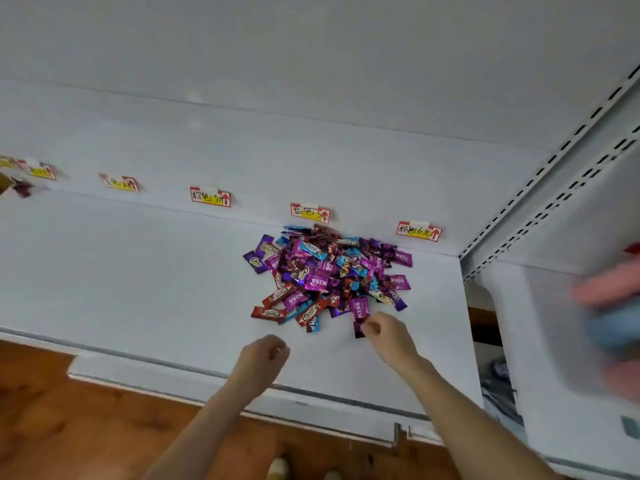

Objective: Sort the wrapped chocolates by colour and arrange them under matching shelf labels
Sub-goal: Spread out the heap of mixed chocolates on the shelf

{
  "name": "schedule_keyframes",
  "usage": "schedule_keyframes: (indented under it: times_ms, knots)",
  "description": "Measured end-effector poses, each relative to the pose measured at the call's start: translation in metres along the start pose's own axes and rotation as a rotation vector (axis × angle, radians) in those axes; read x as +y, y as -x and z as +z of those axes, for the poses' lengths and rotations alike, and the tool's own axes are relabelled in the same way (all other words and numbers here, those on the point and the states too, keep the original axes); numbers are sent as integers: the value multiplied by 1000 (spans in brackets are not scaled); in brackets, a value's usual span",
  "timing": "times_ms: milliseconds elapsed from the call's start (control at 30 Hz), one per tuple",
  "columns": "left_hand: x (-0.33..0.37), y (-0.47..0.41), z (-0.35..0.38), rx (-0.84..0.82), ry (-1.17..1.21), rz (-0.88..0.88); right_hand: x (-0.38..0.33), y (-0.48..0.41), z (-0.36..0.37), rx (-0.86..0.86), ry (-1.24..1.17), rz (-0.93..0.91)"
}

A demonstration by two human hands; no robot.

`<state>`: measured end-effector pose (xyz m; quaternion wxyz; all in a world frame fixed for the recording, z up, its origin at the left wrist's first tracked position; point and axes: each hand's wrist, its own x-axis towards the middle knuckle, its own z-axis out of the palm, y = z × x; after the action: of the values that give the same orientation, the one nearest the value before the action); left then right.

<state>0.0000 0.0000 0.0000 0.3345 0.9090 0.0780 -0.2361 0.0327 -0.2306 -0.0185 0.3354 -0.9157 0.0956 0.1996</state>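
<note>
A mixed pile of wrapped chocolates (pixel 329 275) in purple, magenta, blue, red and brown lies on the white shelf (pixel 138 271), against the back wall. My right hand (pixel 388 332) pinches a dark purple chocolate (pixel 359 330) at the pile's near edge. My left hand (pixel 265 356) hovers over the shelf in front of the pile, fingers curled, holding nothing that I can see. Several yellow-and-red labels line the back wall: one (pixel 210 196) left of the pile, one (pixel 310 212) right above it, one (pixel 419 231) to its right, and two more (pixel 118 182) (pixel 41 170) further left.
A perforated metal upright (pixel 540 178) bounds the shelf on the right. Blurred pink and blue packages (pixel 613 306) sit on the neighbouring shelf beyond it. A few dark purple wrappers (pixel 22 188) lie at the far left. Wooden floor (pixel 69 427) lies below the shelf's front edge.
</note>
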Motion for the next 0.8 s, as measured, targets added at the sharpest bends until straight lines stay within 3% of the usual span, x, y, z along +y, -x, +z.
schedule_keyframes:
  times_ms: [367,500,800]
  knots:
    - [-13,-86,-8,138,-48,-14,-43,-55,54,104,-19,127]
    - [-27,-119,-16,75,-329,137,-59,-62,78,141,36,257]
    - [-39,-137,-25,-16,-394,301,-63,-35,66,383,-551,310]
